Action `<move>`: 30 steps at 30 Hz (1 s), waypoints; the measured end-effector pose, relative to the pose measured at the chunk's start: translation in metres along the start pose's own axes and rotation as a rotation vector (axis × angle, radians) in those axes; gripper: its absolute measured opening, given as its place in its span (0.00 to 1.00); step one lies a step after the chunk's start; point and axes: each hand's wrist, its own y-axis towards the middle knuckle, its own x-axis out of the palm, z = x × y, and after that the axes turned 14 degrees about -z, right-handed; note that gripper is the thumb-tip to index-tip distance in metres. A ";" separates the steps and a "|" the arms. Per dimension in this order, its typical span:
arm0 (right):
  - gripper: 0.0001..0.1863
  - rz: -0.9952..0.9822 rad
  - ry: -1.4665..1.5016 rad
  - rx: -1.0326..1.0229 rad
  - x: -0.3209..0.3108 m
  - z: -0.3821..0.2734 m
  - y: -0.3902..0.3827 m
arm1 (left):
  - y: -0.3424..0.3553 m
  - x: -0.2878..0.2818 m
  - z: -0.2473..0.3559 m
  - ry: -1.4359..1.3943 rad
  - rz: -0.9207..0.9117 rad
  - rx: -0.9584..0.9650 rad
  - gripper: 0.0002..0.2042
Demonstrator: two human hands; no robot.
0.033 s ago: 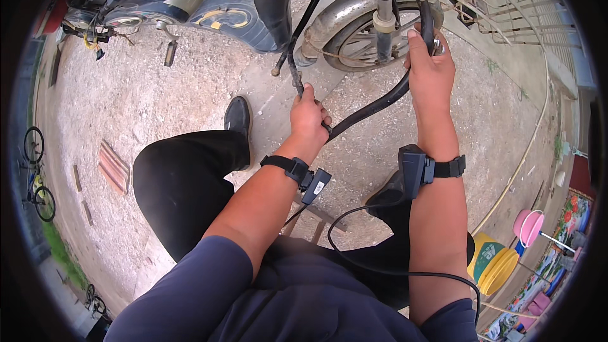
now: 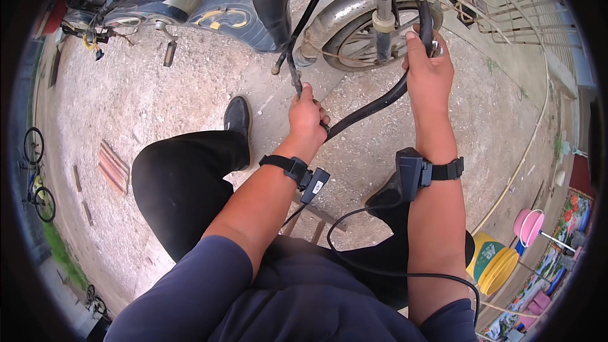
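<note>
basically, left hand (image 2: 307,119) curls closed round the black tube (image 2: 370,112), right hand (image 2: 430,73) grips it farther up near the front wheel (image 2: 342,47); 2 spaced grips, likely steadying the span between.

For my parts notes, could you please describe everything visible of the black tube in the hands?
The black tube looks like smooth, slightly shiny rubber. It curves from the left hand to the right hand, which both grip it, then runs upward past the front wheel toward the wire basket. Its full course is hidden.
</note>
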 end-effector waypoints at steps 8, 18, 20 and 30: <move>0.11 0.033 0.032 -0.080 0.017 0.009 -0.017 | 0.018 -0.007 0.005 0.149 0.083 -0.002 0.14; 0.14 0.058 -0.029 -0.068 0.032 0.025 -0.030 | 0.038 -0.014 0.023 0.309 0.165 -0.033 0.13; 0.14 0.036 -0.003 -0.076 0.036 0.023 -0.035 | 0.037 -0.013 0.026 0.304 0.166 -0.014 0.15; 0.14 0.004 -0.122 -0.168 0.062 0.014 -0.040 | 0.050 -0.026 0.044 0.402 0.136 -0.008 0.12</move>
